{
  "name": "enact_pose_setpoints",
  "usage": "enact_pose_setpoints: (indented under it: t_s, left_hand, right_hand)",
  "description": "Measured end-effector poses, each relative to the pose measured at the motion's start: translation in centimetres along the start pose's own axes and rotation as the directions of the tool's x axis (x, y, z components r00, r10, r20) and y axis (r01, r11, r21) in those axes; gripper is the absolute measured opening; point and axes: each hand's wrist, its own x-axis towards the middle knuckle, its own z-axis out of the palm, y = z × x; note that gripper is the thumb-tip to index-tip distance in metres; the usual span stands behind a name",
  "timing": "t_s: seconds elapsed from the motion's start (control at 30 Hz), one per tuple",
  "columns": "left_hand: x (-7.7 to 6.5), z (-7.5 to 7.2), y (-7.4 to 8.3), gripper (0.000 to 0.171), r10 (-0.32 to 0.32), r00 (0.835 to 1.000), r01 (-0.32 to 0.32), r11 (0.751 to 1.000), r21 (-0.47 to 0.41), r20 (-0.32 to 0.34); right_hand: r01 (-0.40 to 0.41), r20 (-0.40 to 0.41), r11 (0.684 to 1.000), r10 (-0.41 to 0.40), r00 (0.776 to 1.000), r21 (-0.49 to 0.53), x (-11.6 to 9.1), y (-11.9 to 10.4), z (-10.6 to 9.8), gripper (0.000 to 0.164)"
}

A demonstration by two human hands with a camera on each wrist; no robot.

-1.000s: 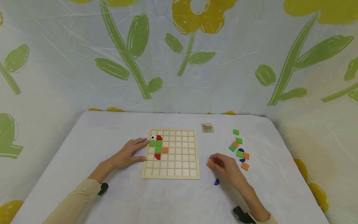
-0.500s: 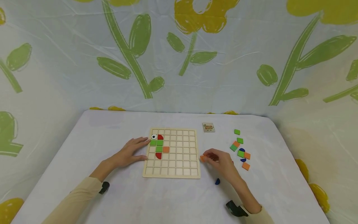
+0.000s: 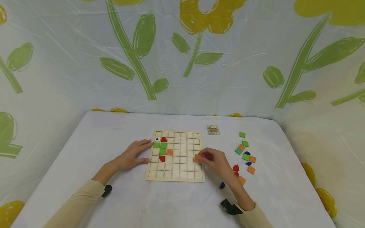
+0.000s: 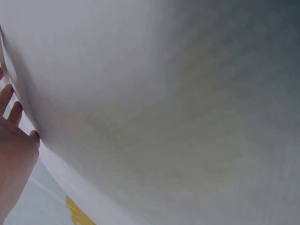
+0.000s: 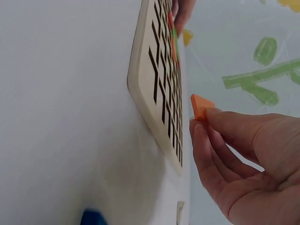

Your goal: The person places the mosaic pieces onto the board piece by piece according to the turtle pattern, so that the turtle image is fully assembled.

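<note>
A square wooden grid board (image 3: 182,180) lies on the table, with colored pieces set in its upper left cells: a white eye disc (image 3: 157,139), red quarter rounds, green squares (image 3: 163,152) and an orange square (image 3: 169,152). My left hand (image 3: 131,156) rests at the board's left edge, fingers straight and spread. Between thumb and fingertips, my right hand (image 3: 214,160) pinches an orange square tile (image 3: 197,158), held over the board's right side. In the right wrist view the tile (image 5: 201,107) stands out tilted from the fingertips.
Right of the board lie loose pieces: green squares (image 3: 242,135), orange squares (image 3: 251,170), red quarter rounds (image 3: 235,167) and blue half rounds (image 3: 222,185). A small picture card (image 3: 213,129) lies beyond the board's upper right corner. A flower-print cloth (image 3: 228,95) hangs behind the table.
My right hand has carried the orange tile leftward from beside the board to over its right edge. Red pieces and an orange one now show beside the forearm. The left hand stays put.
</note>
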Motion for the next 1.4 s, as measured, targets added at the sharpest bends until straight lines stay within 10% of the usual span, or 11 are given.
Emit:
enact_pose_setpoints:
  t_s: [1.4]
  left_hand:
    - [-0.1, -0.3, 0.0, 0.079, 0.027, 1.000, -0.027, 1.000, 0.013, -0.001]
  right_hand:
    - [0.052, 0.160, 0.993, -0.068, 0.985, 0.102, 4.4, -3.6, 7.5, 0.012]
